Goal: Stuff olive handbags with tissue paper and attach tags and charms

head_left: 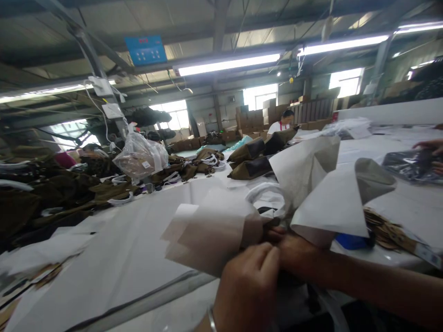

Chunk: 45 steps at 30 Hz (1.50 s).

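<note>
My left hand [246,281], with a metal bangle at the wrist, is closed, its thumb and fingers pressed together. What it pinches is hidden. Close against it is my right hand [294,251], fingers curled inward over a dark spot; I cannot make out what they hold. Thin, pale paper sheets [211,226], blurred, fan out to the left of both hands. A white-wrapped loop handle [265,189] stands up just beyond my fingers. Large crumpled white paper [328,203] rises behind my right hand and forearm. Dark material lies below the hands, mostly out of sight.
Olive-brown bags [251,159] lie across the table, with more heaped at left. A clear plastic bag [140,157] hangs from a post. At right are brown cardboard tags [389,230], a blue item [351,241] and another person's hands [432,150] at a plastic-wrapped dark item.
</note>
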### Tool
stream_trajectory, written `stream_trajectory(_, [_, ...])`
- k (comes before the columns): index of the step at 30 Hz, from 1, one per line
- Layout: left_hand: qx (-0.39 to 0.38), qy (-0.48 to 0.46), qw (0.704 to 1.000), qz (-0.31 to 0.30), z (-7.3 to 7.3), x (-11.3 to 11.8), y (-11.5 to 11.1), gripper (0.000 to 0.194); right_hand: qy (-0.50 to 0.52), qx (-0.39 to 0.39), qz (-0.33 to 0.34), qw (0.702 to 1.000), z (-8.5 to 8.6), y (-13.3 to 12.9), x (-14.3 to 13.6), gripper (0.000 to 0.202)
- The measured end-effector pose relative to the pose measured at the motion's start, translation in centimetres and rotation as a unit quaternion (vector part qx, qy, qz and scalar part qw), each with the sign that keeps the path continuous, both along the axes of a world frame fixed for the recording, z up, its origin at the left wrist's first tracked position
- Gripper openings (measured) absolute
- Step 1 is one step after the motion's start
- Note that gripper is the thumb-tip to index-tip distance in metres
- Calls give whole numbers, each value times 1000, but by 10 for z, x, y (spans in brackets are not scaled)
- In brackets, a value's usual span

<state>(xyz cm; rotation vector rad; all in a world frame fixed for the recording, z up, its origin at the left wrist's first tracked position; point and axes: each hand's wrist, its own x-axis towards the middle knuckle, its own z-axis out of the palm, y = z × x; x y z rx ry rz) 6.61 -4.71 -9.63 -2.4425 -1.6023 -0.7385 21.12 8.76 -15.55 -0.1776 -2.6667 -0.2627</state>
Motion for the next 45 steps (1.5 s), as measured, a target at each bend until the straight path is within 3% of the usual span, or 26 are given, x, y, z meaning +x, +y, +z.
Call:
stream_trajectory(4, [-128, 76, 984, 95, 44, -8, 44, 28, 69, 78, 70, 992, 20, -12, 14, 33])
stream_trajectory(7, [-194, 115, 964, 144, 52, -16, 74, 24, 65, 63, 97, 991, 35, -24, 36, 32])
stream_trajectory(9, [-194, 113, 965, 135, 48, -21, 83, 44, 36, -17, 92, 995, 43, -34, 49, 31])
stream_trajectory(11, [-179, 121, 969, 124, 38, -23, 84, 65, -2, -120, 51, 991, 50, -40, 56, 28])
stream_trajectory(13, [-145, 146, 973, 105, 28, -24, 80, 63, 5, -155, -9, 988, 54, -40, 53, 22])
stream_trajectory(18, [-124, 204, 966, 98, 11, -18, 63, 44, 72, -7, -33, 997, 50, -13, 24, 29])
stream_trajectory(22, [-224, 222, 939, 135, 23, -4, 43, 41, -40, -116, -111, 986, 36, 1, 10, 75])
stream_trajectory(24, [-259, 213, 932, 137, 37, 2, 37, 34, -94, -178, -130, 971, 32, 3, 8, 83])
stream_trajectory(27, [-143, 193, 968, 78, 52, 0, 39, 33, -122, -216, -139, 959, 32, 5, 6, 78])
stream_trajectory(29, [-42, 201, 975, 80, 47, -8, 45, 44, -139, -210, -128, 959, 34, 8, 5, 81])
stream_trajectory(30, [-31, 213, 971, 107, 39, -14, 47, 50, -150, -205, -125, 959, 34, 10, 4, 84])
stream_trajectory(32, [-83, 237, 950, 187, 17, -23, 43, 60, -170, -201, -122, 957, 31, 14, 4, 90])
stream_trajectory(34, [-163, 248, 928, 226, -5, -28, 31, 69, -179, -204, -109, 956, 22, 18, 4, 89])
stream_trajectory(36, [-204, 225, 931, 201, -14, -30, 17, 68, -183, -208, -73, 958, 10, 21, 5, 88])
stream_trajectory(37, [-214, 192, 943, 165, -11, -31, 13, 64, -187, -210, -57, 958, 5, 23, 6, 89])
stream_trajectory(40, [-256, 10, 965, 63, 13, -48, 21, 50, -197, -213, -33, 957, -2, 26, 7, 89])
stream_trajectory(41, [-269, -58, 959, 64, 20, -59, 31, 43, -197, -213, -26, 957, -2, 27, 8, 87])
stream_trajectory(43, [-222, -157, 950, 157, 24, -89, 56, 36, -189, -211, -7, 959, 1, 29, 8, 81])
stream_trajectory(45, [-185, -181, 940, 224, 10, -121, 80, 29, -174, -198, 12, 965, 0, 32, 7, 72])
